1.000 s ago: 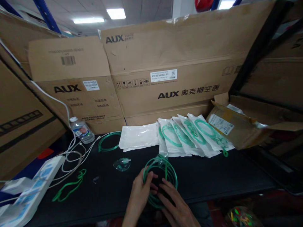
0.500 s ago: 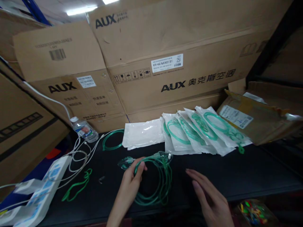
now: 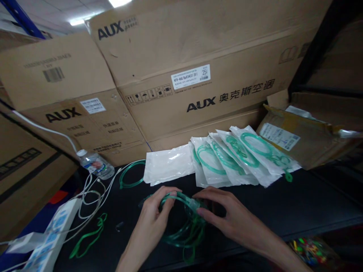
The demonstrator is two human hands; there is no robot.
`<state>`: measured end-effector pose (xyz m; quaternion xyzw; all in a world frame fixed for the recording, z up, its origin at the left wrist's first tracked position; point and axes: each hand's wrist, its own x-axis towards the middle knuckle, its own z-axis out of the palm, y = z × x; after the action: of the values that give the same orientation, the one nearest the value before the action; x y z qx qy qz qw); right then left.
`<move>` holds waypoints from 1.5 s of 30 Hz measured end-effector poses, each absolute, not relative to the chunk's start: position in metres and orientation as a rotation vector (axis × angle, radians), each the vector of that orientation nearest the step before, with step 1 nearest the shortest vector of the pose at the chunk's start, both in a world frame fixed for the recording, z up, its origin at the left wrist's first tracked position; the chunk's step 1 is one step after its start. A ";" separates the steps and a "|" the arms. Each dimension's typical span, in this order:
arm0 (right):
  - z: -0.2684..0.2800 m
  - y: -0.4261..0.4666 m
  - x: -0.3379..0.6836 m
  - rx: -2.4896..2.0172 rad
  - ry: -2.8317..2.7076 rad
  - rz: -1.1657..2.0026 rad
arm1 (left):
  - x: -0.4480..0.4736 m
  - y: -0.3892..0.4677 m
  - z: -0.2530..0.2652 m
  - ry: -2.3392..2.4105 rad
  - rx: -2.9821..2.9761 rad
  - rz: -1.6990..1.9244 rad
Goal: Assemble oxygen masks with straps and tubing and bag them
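A coil of clear green tubing [image 3: 178, 238] hangs between my hands over the black table, a little blurred. My left hand [image 3: 159, 209] is closed around the top left of the loops, thumb in front. At the coil's upper right, my right hand [image 3: 219, 211] pinches around a clear connector [image 3: 194, 204] on the tubing. The clear mask parts there are mostly hidden behind my fingers. Behind the coil lie flat white pouches [image 3: 168, 166]. To their right, several white pouches with green tubing inside [image 3: 211, 162] overlap in a row.
Large cardboard boxes [image 3: 159, 117] wall off the back. A water bottle [image 3: 95, 164], white cables, a power strip [image 3: 58, 234], a green strap [image 3: 89, 238] and another green tubing coil [image 3: 122, 177] are at left. An opened carton [image 3: 306, 139] stands at right; a bag of colourful pieces [image 3: 310, 251] sits lower right.
My right hand has moved left from beside the coil and closed on the connector. My left hand keeps its hold. The whole view has shifted slightly.
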<state>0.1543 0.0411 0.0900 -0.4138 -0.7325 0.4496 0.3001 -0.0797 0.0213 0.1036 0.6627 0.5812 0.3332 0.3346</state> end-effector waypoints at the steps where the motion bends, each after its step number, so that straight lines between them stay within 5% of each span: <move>1: 0.090 0.041 0.153 -1.109 -1.959 1.205 | -0.078 0.022 0.103 1.533 1.731 0.872; 23: 0.109 0.056 0.172 -1.123 -2.116 1.024 | -0.071 0.040 0.126 1.337 1.785 0.532; 45: 0.113 0.063 0.178 -1.216 -1.907 1.552 | -0.042 0.046 0.123 1.318 2.727 0.085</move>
<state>0.1780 0.0631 0.1133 -0.4346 -0.6815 0.5546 0.1979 -0.0424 0.0464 0.1232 0.8985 0.4344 0.0280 0.0559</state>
